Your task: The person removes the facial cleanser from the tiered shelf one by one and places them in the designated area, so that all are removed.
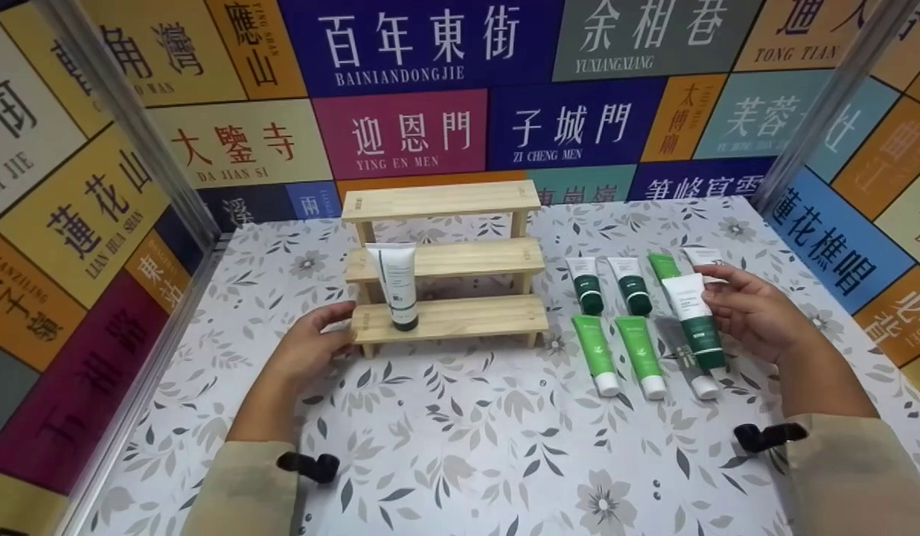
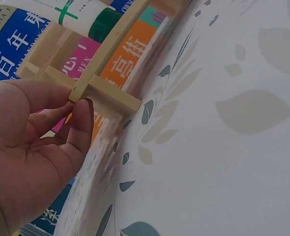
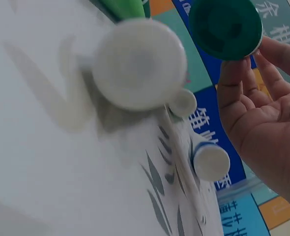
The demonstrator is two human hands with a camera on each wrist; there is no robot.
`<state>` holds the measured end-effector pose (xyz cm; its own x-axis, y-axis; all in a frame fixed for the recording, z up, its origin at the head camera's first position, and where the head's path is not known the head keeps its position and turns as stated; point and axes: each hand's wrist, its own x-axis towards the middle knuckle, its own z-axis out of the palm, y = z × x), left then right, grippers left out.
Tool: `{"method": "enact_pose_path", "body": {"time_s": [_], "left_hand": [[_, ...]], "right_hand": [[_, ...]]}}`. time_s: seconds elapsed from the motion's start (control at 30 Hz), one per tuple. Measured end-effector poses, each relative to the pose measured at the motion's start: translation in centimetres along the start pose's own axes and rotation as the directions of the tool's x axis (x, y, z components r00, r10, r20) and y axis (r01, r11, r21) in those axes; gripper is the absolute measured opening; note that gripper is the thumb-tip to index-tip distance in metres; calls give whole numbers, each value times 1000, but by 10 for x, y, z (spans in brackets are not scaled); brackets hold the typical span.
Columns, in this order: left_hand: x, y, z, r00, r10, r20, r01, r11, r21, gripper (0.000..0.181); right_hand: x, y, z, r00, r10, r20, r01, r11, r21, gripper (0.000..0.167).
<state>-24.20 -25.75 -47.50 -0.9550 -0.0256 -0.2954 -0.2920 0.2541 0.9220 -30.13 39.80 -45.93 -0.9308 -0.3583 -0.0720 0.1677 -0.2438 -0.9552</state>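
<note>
My left hand (image 1: 311, 348) holds the left end of the lowest step of a three-step wooden display stand (image 1: 475, 318); in the left wrist view the thumb and index finger (image 2: 46, 96) pinch its corner. On that lowest step a white tube (image 1: 398, 286) with a dark green cap stands upright on its cap, towards the left. My right hand (image 1: 754, 309) grips a white and dark green tube (image 1: 691, 316) by its side, cap down, above the tubes lying on the table. In the right wrist view its green cap (image 3: 226, 27) faces the camera.
Several tubes lie in two rows right of the stand: white-and-green ones (image 1: 630, 285) behind, light green ones (image 1: 640, 357) with white caps in front. The held tube partly covers another white-capped tube (image 1: 704, 387). Printed panels (image 1: 400, 134) wall the leaf-patterned table (image 1: 460, 447).
</note>
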Motion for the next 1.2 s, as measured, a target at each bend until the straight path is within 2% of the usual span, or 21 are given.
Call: {"method": "enact_pose_path", "body": {"time_s": [0.2, 0.4, 0.63, 0.87, 1.2], "left_hand": [[-1, 2, -1, 1000, -20, -4, 20, 1000, 3, 57], [0, 2, -1, 1000, -6, -1, 6, 1000, -11, 57], [0, 2, 0, 1000, -14, 2, 14, 1000, -13, 58], [0, 2, -1, 1000, -9, 2, 9, 1000, -17, 57], [0, 0, -1, 1000, -1, -5, 1, 1000, -10, 55]], "right_hand": [[-9, -1, -26, 997, 82, 16, -82, 997, 4, 47], [-17, 2, -46, 989, 145, 23, -146, 989, 4, 49], [-25, 5, -56, 970, 229, -86, -230, 973, 0, 46], [-26, 6, -58, 935, 288, -209, -309, 948, -73, 47], [-26, 7, -61, 919, 299, -256, -359, 904, -232, 51]]}}
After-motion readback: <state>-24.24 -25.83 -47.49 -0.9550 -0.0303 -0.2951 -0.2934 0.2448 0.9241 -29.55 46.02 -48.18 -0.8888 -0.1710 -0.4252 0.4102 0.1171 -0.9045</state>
